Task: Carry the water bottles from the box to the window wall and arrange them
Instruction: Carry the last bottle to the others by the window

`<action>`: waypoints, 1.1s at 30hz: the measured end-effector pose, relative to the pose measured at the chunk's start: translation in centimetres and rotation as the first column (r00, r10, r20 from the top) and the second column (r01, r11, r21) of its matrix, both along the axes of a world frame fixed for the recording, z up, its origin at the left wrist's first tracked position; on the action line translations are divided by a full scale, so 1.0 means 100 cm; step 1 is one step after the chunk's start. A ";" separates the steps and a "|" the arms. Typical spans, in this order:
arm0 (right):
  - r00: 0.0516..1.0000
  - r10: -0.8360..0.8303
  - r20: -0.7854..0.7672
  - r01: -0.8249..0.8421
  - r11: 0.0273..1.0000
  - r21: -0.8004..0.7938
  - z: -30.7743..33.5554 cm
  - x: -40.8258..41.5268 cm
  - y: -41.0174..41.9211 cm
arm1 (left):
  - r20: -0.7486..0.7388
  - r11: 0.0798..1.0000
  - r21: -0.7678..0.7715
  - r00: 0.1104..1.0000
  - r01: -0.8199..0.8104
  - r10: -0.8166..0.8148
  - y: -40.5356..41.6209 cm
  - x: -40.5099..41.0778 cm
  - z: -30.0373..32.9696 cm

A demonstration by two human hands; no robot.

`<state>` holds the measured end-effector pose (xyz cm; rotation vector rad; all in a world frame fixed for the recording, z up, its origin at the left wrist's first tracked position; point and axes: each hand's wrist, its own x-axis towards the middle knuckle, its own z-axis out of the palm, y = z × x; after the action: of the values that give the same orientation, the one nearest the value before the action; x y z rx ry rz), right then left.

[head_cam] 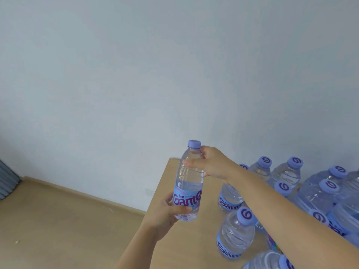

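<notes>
A clear water bottle point(189, 181) with a blue label and a lilac cap is held upright in the air above the left edge of a wooden table point(184, 247). My left hand point(167, 212) grips its lower part from below and behind. My right hand point(210, 163) grips its neck and shoulder from the right. Several more bottles point(236, 232) of the same kind stand on the table to the right, up to the wall. The box is not in view.
A pale blue-grey wall point(174, 65) rises behind the table. Wooden floor point(58, 220) with a skirting board lies at the left. A grey pleated blind or radiator point(7, 181) shows at the far left edge. Larger bottles point(320, 191) crowd the right side.
</notes>
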<state>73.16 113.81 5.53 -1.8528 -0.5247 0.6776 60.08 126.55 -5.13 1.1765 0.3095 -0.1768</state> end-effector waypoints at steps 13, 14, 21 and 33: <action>0.989 0.022 0.147 -0.006 0.994 -0.106 -0.043 0.056 0.059 | -0.178 0.972 0.095 0.957 -0.216 0.230 0.028 0.049 -0.057; 0.988 0.012 0.152 0.005 0.994 -0.114 -0.046 0.060 0.063 | -0.185 0.969 0.112 0.954 -0.220 0.238 0.029 0.054 -0.058; 0.973 -0.099 0.207 0.125 0.985 -0.118 -0.064 0.080 0.084 | -0.235 0.960 0.168 0.937 -0.223 0.258 0.039 0.093 -0.064; 0.937 -0.087 0.338 0.146 0.978 -0.152 -0.072 0.106 0.104 | -0.237 0.982 0.119 0.956 -0.149 0.174 0.047 0.130 -0.046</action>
<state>83.80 124.21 -1.70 -2.1618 -0.5787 0.3409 73.09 131.21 -9.70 1.2235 0.6377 -0.1656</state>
